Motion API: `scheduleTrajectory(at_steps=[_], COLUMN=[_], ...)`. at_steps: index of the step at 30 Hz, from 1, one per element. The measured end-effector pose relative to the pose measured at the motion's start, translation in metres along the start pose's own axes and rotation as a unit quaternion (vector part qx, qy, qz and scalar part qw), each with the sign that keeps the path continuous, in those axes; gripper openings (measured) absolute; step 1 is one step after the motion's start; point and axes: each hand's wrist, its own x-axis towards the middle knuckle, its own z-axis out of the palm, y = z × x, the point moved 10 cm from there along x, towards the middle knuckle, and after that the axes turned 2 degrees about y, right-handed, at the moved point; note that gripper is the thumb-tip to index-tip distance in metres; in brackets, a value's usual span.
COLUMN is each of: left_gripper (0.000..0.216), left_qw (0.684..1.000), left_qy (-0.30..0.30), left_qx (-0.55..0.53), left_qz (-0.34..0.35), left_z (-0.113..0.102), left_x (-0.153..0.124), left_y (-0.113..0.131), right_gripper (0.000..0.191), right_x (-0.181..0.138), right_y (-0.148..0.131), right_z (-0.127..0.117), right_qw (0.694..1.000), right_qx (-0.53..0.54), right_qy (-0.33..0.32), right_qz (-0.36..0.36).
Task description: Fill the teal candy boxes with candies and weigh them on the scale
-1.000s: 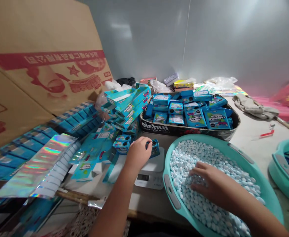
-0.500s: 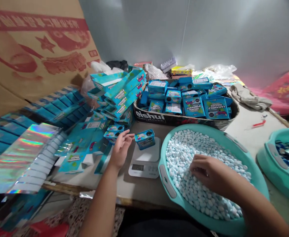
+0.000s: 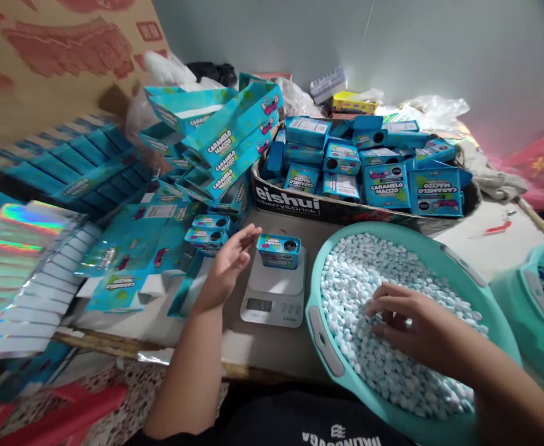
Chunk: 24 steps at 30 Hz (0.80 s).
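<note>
My left hand (image 3: pixel 228 266) is open, fingers stretched and slightly spread, just left of a small blue candy box (image 3: pixel 279 253). That box stands upright on a white kitchen scale (image 3: pixel 274 310) with a lit display; a narrow gap separates the fingers from it. Over a turquoise basin (image 3: pixel 321 297) of pale blue and white candies (image 3: pixel 369 266), my right hand (image 3: pixel 404 316) has its fingers curled down at the candy surface. A pale candy shows between its bent fingers and palm; how many it holds is hidden.
Behind the scale, a black carton (image 3: pixel 300 201) holds several blue candy boxes. Open blue display trays (image 3: pixel 225 145) are stacked to its left, near flattened blue cartons (image 3: pixel 132 248) and holographic sheets (image 3: pixel 21 272). A second turquoise tub (image 3: pixel 508 297) with blue-wrapped pieces stands right.
The view has tilted down and shifted. My left hand's fingers have lifted upright beside the box. My right hand's fingers have loosened a little among the candies.
</note>
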Motion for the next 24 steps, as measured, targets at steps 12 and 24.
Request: scheduleTrajectory(at_steps=[12,24], left_gripper=[0.058,0.055], left_qw=[0.982,0.980], left_qy=[0.133,0.148], left_qx=[-0.081,-0.094], left_qz=[0.107,0.097], left_z=[-0.037,-0.038], left_x=[-0.004,-0.006], left_y=[0.021,0.025], right_gripper=[0.017,0.015], right_x=[0.004,0.005], right_y=[-0.002,-0.011], right_z=[-0.003,-0.010], right_qw=[0.999,0.996], right_qx=[0.005,0.017], right_qy=[0.012,0.032], right_qz=[-0.048,-0.076])
